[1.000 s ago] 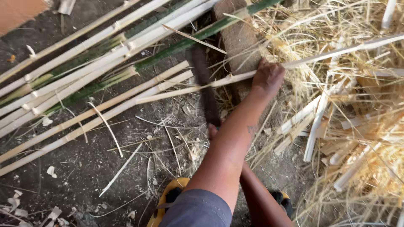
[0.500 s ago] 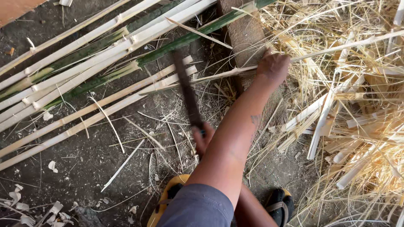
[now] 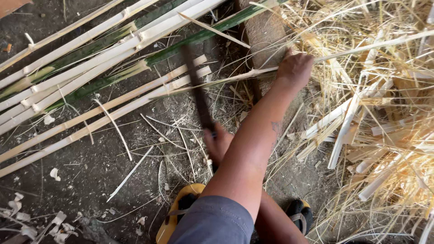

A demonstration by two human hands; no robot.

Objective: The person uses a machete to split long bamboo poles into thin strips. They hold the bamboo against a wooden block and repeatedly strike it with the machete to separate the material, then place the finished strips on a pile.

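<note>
Since the earlier frames the dark blade (image 3: 195, 86) has swung leftward and lifted, its tip now near the green bamboo length (image 3: 199, 36), while the hand on the strip has stayed clamped at the same spot. Which arm is which is hard to tell because the forearms cross; judged from the shoulder, the left hand (image 3: 296, 68) is the one stretched out and clenched around a thin split bamboo strip (image 3: 217, 82), pinning it against the wooden block (image 3: 266, 34). The right hand (image 3: 217, 142) is partly hidden under that forearm and grasps the blade's handle. The strip runs from the fist leftward across the dirt floor (image 3: 90, 167), over the pale bamboo slats (image 3: 90, 117) that lie side by side. The step in hand looks like shaving or splitting the strip, with the blade raised between strokes. The next stroke would call for bringing the edge down onto the strip well apart from the clenched fingers, at a shallow angle along the grain. Room is tight on the right, where a heap of shavings and offcuts (image 3: 375, 126) crowds the block; the left side offers freer swing over the slats. A yellow sandal (image 3: 174, 217) sits just below the blade hand, near enough to mind on a low follow-through.
</note>
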